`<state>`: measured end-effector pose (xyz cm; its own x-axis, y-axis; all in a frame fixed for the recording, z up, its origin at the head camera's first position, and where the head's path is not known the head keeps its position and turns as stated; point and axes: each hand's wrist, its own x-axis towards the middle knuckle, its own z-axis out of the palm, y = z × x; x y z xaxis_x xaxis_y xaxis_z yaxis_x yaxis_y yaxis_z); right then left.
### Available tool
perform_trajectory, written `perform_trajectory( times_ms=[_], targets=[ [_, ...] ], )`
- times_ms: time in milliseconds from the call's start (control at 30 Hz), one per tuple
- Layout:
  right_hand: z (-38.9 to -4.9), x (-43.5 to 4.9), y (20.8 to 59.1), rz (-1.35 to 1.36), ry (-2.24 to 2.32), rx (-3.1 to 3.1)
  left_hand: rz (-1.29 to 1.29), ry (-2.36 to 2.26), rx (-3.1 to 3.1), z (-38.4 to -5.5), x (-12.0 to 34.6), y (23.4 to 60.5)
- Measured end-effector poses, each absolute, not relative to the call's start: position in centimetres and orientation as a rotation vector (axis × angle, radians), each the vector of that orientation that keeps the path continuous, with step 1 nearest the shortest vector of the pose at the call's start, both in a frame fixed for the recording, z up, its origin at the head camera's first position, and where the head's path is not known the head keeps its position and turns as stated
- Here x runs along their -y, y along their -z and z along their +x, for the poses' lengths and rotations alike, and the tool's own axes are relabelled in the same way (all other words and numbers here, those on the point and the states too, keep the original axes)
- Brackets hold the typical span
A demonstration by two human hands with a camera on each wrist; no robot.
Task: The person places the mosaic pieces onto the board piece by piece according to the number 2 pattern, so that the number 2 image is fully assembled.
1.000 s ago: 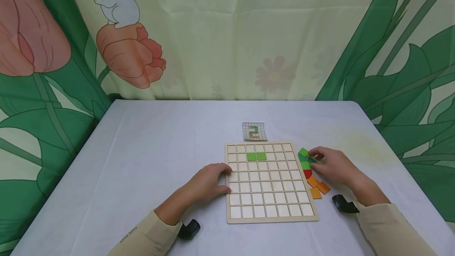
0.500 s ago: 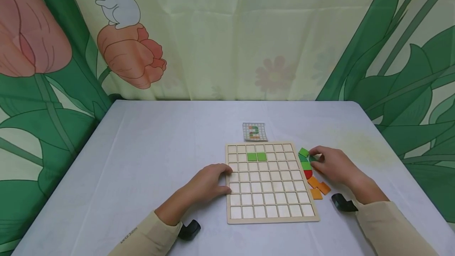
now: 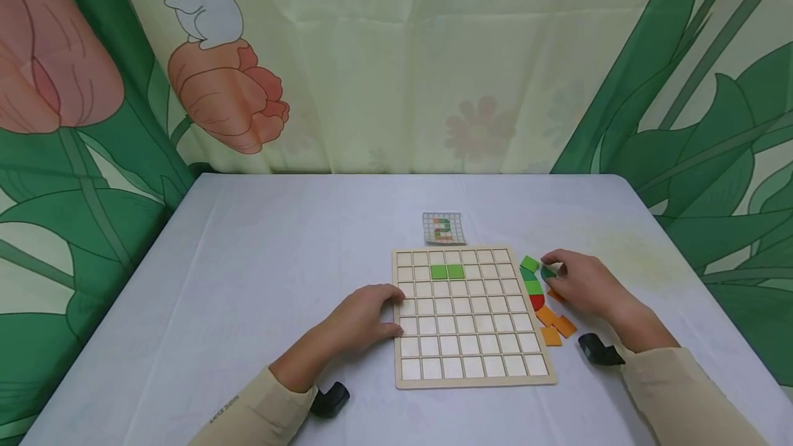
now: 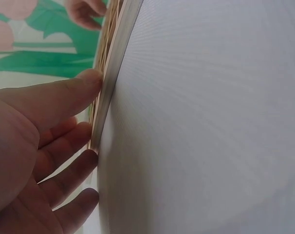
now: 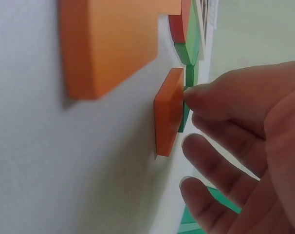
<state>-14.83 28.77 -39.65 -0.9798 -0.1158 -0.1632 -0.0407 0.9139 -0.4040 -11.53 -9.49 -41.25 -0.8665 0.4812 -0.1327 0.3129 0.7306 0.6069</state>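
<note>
A wooden grid board (image 3: 476, 383) lies on the table, with two light green square tiles (image 3: 447, 272) side by side in its second row. My left hand (image 3: 365, 315) rests at the board's left edge; in the left wrist view its thumb and some fingertips touch the rim, fingers fairly straight. To the right of the board, my right hand (image 3: 585, 281) pinches a dark green tile (image 3: 548, 272) between thumb and index finger. Close beneath that hand lies an orange tile (image 5: 169, 112). The right wrist view shows the dark green tile partly hidden behind the thumb.
Along the board's right side lie light green tiles (image 3: 533, 288), a red rounded tile (image 3: 537, 302) and several orange tiles (image 3: 551, 336). A small printed pattern card (image 3: 442, 228) sits behind the board. A white cloth covers the table (image 3: 279, 239).
My right hand has shifted slightly away and to the right, and the dark green tile moved with it. An orange tile now shows below the thumb. My left hand stays put.
</note>
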Motion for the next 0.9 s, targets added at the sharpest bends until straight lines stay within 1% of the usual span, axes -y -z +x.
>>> perform_trajectory(
  times_ms=[500,900],
  targets=[
    [-14.99,-29.03,39.70,-0.149,0.582,-2.912,0.644,-0.857,-2.655,-11.60,9.45,41.26],
    [-15.06,-28.99,39.59,-0.075,0.603,-2.870,0.621,-0.856,-2.652,-11.62,9.44,41.30]
  ],
)
